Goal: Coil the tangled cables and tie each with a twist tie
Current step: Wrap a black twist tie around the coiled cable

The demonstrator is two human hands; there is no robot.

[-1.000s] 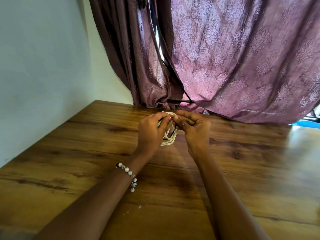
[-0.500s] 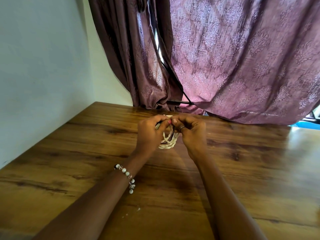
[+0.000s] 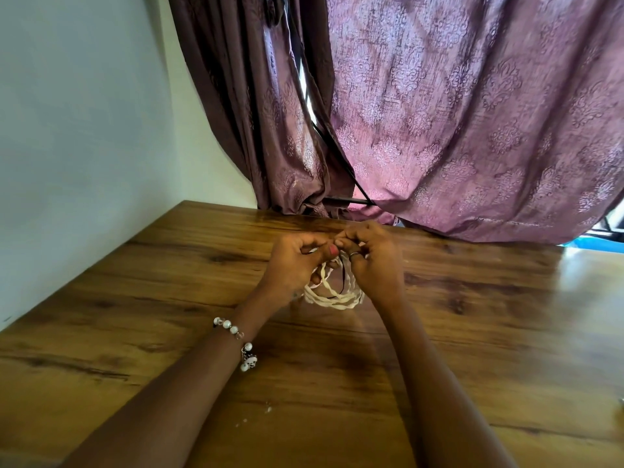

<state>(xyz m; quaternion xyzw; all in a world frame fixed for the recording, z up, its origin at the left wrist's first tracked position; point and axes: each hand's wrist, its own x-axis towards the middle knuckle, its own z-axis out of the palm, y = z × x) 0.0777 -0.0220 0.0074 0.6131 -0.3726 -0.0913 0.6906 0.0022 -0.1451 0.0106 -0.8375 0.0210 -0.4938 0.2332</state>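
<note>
Where the two forearms reach out over the wooden table (image 3: 489, 332), a beaded bracelet (image 3: 236, 339) circles the left wrist, and small pale crumbs (image 3: 268, 407) lie on the wood nearer the camera. Left hand (image 3: 292, 268): fingers curled, thumb and fingertips pinching at the top of a cream-white coiled cable (image 3: 332, 297). Right hand (image 3: 374, 261): fingers likewise curled and pinching at the same spot, touching the left fingertips; a ring (image 3: 354, 254) shows on one finger. Cable loops hang between the palms, lower edge at or just above the table; contact cannot be told. Twist tie not distinguishable. Beyond, a purple patterned curtain (image 3: 472, 113) hangs to the table's far edge; pale wall (image 3: 84, 130) at left.
</note>
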